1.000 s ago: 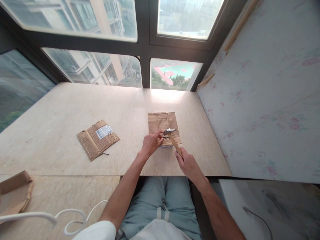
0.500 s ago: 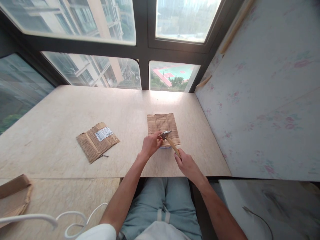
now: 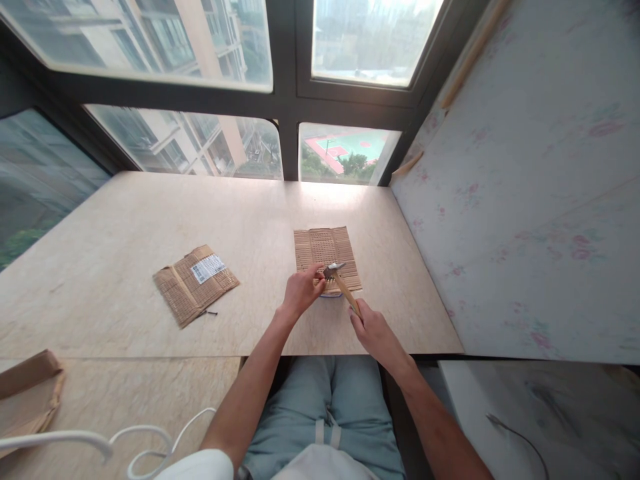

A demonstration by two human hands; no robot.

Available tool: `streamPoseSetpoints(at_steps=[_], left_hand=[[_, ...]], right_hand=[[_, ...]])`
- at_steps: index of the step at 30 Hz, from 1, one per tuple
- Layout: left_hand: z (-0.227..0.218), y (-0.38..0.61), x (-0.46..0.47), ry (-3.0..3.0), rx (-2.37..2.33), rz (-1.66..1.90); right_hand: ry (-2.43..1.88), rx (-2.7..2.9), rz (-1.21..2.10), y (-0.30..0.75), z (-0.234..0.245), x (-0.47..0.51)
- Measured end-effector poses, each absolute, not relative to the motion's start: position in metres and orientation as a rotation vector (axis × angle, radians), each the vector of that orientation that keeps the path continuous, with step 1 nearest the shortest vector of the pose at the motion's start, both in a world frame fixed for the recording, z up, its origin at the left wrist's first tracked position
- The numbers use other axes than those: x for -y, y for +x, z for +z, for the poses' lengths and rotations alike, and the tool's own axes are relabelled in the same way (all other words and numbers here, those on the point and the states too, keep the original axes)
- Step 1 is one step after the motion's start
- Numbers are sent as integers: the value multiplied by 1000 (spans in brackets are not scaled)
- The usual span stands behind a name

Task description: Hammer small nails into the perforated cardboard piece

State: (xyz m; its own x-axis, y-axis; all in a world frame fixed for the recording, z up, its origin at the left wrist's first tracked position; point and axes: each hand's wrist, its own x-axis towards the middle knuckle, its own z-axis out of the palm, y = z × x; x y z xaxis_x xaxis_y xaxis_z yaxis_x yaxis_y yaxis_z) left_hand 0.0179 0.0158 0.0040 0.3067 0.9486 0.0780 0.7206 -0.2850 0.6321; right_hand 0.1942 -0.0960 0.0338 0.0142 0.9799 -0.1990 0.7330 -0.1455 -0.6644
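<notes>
My right hand (image 3: 373, 328) is wrapped round the wooden handle of a hammer (image 3: 346, 292). The hammer's metal head is over the near part of a flattened piece of corrugated cardboard (image 3: 327, 245), right by my left fingertips. My left hand (image 3: 301, 289) rests at the cardboard's near left edge, thumb and fingers pinched together. Whatever they pinch is too small and too covered by the hammer head to make out. A bluish edge of something flat shows under the cardboard's near side.
Left on the table (image 3: 260, 267) lies a second cardboard piece (image 3: 183, 287) with a white label, a dark nail or screw (image 3: 213, 313) beside it. An open cardboard box (image 3: 30, 393) and a white cable (image 3: 65, 437) are at lower left. Windows and a papered wall (image 3: 525, 200) border the table.
</notes>
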Motion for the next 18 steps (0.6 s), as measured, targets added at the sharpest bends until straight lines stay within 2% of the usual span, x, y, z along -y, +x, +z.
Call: streamPoseSetpoints(at_steps=[10,18], left_hand=[[5,20,-15,2077,-1506,608],[8,17,-15,2015,-1400,661]], right_hand=[[-1843,1573,868,207,41,105],[-1861,1403,1002,216,25,133]])
